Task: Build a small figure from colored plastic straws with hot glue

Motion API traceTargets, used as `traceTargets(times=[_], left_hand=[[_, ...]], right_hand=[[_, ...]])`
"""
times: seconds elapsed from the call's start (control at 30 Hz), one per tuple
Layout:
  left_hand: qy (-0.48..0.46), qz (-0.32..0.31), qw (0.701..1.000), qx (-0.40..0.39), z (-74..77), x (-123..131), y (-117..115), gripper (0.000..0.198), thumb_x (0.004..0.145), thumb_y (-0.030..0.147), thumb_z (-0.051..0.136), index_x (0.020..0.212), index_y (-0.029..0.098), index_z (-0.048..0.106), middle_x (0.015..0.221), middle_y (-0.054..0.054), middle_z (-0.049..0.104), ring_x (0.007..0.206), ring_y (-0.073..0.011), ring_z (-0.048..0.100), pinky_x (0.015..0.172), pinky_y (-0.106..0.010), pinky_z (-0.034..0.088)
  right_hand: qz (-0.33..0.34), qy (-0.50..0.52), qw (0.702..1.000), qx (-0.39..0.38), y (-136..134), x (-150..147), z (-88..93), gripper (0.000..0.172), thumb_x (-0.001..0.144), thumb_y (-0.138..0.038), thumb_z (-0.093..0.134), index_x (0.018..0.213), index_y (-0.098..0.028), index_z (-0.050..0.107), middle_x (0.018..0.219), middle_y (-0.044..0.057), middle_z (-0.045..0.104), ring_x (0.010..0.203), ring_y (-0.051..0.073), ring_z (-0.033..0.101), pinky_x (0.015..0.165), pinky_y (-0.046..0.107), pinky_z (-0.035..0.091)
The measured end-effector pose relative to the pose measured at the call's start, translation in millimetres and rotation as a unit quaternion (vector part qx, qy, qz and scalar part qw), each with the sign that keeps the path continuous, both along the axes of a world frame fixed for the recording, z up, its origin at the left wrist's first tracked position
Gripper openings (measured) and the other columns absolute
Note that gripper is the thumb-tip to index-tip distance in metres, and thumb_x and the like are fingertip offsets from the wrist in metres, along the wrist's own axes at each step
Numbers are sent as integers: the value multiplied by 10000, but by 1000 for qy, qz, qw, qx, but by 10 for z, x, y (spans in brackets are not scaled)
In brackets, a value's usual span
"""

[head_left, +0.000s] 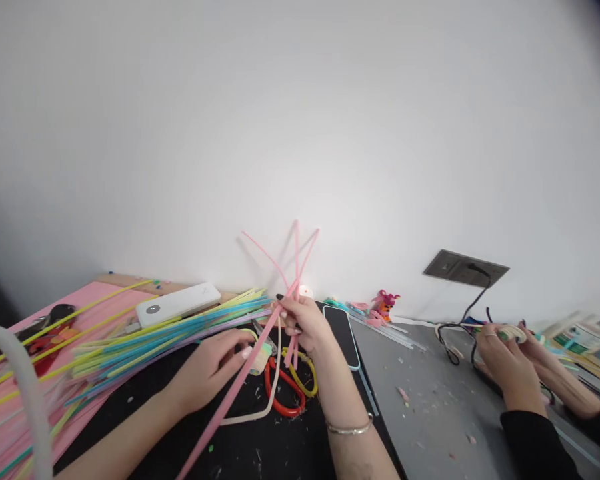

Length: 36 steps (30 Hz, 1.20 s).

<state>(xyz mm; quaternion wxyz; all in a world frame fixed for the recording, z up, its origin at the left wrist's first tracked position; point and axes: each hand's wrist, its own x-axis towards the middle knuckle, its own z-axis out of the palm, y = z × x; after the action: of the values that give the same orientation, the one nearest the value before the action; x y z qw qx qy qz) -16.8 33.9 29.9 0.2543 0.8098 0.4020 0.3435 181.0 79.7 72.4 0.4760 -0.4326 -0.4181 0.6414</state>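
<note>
right hand (303, 320) pinches stems (243, 370); green label (576, 346) seems illegible

A bundle of pipe cleaners (170, 340) lies left of my left fingers (237, 337), a power bank (177, 305) behind it; scissors (287, 413) lie just right of those fingers, a smartphone (341, 337) right of my right fingers (290, 305).
</note>
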Motion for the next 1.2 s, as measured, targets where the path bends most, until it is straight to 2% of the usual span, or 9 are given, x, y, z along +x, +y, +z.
traceTargets(times=[0.1, 0.17, 0.23, 0.37, 0.47, 0.63, 0.73, 0.93, 1.2], left_hand=[[-55, -45, 990, -122, -23, 175, -114, 336, 942, 422, 358, 792, 219, 579, 638, -1, 645, 582, -180, 576, 587, -292, 450], [-116, -49, 973, -193, -102, 248, -119, 363, 949, 449, 341, 730, 216, 513, 490, 33, 561, 475, -156, 502, 544, -281, 405], [-172, -33, 958, -229, -195, 271, -86, 364, 939, 476, 363, 711, 215, 474, 424, 60, 487, 424, -135, 436, 525, -268, 370], [-289, 34, 919, -267, -287, 216, 0, 366, 902, 532, 421, 728, 213, 460, 394, 94, 393, 376, -107, 341, 449, -237, 266], [-373, 83, 889, -253, -252, 169, 27, 355, 878, 534, 482, 736, 209, 473, 442, 83, 428, 418, -104, 369, 465, -226, 280], [-442, 127, 848, -264, -200, 145, 41, 353, 798, 547, 604, 814, 196, 569, 582, 28, 582, 456, -107, 399, 437, -219, 268], [-481, 133, 814, -298, -218, 136, 61, 381, 726, 497, 709, 901, 167, 634, 692, -23, 662, 504, -124, 479, 480, -240, 371], [-538, 116, 771, -320, -256, 109, 119, 343, 685, 430, 777, 878, 156, 702, 670, -21, 650, 614, -140, 566, 563, -228, 470], [-590, 115, 732, -320, -217, 107, 159, 234, 629, 333, 820, 754, 163, 718, 728, -24, 667, 664, -147, 586, 596, -236, 514]], right_hand=[[35, -6, 999, -5, -25, -190, -75, 269, 644, -368, 749, 638, -124, 637, 484, -55, 465, 357, 7, 213, 337, 175, 82], [49, 5, 999, -4, -34, -245, -91, 302, 662, -403, 738, 678, -124, 623, 486, -66, 453, 352, 6, 215, 338, 171, 86], [23, 20, 1000, -4, -31, -238, -80, 313, 691, -426, 713, 734, -138, 597, 489, -81, 438, 351, 5, 200, 346, 162, 90], [-65, 36, 997, 7, 1, -131, -27, 242, 775, -412, 614, 782, -189, 519, 472, -123, 336, 355, 15, 156, 360, 152, 98], [-97, 42, 994, 32, -5, -90, 12, 221, 815, -381, 554, 736, -203, 450, 482, -125, 300, 368, 25, 151, 366, 155, 108], [-11, -11, 997, 70, -107, -212, 46, 237, 876, -396, 479, 740, -210, 422, 523, -107, 327, 395, 45, 196, 387, 167, 154], [65, -119, 987, 83, -157, -329, 1, 244, 918, -345, 408, 722, -203, 432, 535, -89, 332, 417, 62, 224, 408, 184, 176], [106, -375, 888, 243, -176, -450, -152, 195, 922, -182, 384, 761, -192, 494, 690, -30, 498, 659, 115, 466, 625, 224, 358], [82, -533, 765, 353, -221, -465, -80, 181, 921, -158, 406, 803, -193, 539, 803, 15, 544, 792, 157, 505, 709, 252, 371]])
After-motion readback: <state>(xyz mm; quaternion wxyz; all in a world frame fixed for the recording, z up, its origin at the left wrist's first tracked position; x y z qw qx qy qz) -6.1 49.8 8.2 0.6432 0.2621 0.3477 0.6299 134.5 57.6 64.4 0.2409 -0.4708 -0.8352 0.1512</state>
